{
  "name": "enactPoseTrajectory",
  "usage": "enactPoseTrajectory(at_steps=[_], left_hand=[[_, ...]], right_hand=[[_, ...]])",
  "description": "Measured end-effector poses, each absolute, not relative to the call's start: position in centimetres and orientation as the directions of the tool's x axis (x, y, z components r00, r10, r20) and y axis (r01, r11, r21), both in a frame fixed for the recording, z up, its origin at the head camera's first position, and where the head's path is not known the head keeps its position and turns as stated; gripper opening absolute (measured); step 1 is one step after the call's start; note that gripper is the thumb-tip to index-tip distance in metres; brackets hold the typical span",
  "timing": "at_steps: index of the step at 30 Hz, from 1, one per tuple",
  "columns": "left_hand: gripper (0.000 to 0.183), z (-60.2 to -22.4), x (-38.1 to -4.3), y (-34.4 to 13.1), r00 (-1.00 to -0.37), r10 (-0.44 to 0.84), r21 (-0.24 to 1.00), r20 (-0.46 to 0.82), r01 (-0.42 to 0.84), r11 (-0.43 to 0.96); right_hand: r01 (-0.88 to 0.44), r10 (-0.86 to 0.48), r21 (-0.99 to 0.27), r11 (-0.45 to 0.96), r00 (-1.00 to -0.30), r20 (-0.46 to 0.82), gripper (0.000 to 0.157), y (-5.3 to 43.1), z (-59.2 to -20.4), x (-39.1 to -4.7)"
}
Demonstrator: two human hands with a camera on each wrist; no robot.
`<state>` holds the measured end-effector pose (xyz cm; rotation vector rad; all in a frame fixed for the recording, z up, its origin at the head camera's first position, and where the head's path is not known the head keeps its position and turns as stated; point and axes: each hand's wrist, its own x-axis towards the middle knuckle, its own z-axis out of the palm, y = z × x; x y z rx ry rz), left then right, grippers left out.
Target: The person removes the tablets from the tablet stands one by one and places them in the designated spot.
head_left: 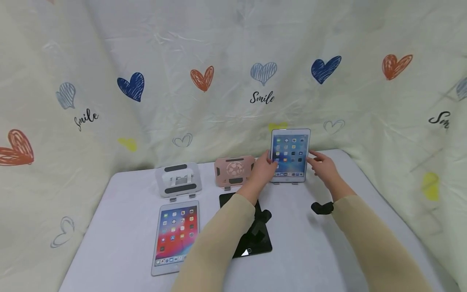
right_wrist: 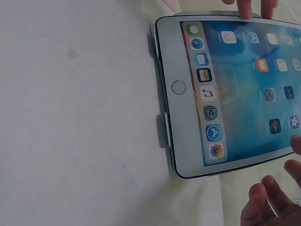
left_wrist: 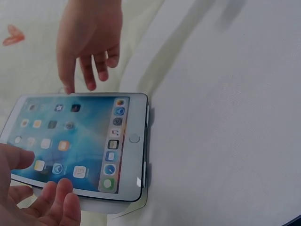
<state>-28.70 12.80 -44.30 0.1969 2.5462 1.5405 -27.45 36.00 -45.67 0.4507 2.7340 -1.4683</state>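
A white-framed tablet point(head_left: 290, 156) with a blue home screen leans upright at the table's back right. Behind its edge in the left wrist view shows a pale stand point(left_wrist: 106, 205), whose small lips sit under the tablet's bottom edge. My left hand point(head_left: 263, 168) is at the tablet's left edge, thumb near the screen and fingers loosely bent beside the edge. At the right edge my right hand point(head_left: 324, 170) touches with its fingertips, other fingers spread loosely. Neither hand's fingers wrap round the tablet.
Left of it stand a pink stand point(head_left: 235, 168) and a grey-white stand point(head_left: 169, 176). In front lie a tablet with a red and blue screen point(head_left: 176, 235) and a black tablet point(head_left: 264, 243), partly hidden by my left sleeve. A heart-printed curtain point(head_left: 226, 117) hangs behind the table.
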Motion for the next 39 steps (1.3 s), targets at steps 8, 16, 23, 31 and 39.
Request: enactPoseTrajectory(at_steps=[8, 16, 23, 31, 39], left_hand=[[0.064, -44.5, -28.9, 13.0, -0.976, 0.204, 0.901, -0.073, 0.023, 0.434], [0.064, -44.7, -29.0, 12.8, -0.976, 0.195, 0.909, -0.100, -0.010, 0.417], [0.060, -44.7, -28.9, 12.6, -0.978, 0.191, 0.926, -0.081, -0.003, 0.376], [0.048, -45.7, -28.8, 13.0, -0.995, 0.085, 0.944, 0.044, 0.069, 0.322], [0.038, -46.5, -28.7, 13.3, -0.993, -0.004, 0.951, 0.115, 0.109, 0.289]], right_hand=[[0.219, 0.235, -0.824, 0.522, -0.966, -0.108, 0.061, 35.4, -45.8, -27.4], [0.194, 0.248, -0.830, 0.524, -0.966, -0.070, 0.061, 35.0, -45.8, -27.2], [0.151, 0.252, -0.795, 0.587, -0.968, 0.003, 0.059, 35.1, -46.1, -26.9], [0.145, 0.316, -0.840, 0.523, -0.948, 0.033, 0.057, 35.1, -47.0, -26.5], [0.131, 0.385, -0.896, 0.424, -0.922, 0.048, 0.046, 34.8, -47.4, -26.5]])
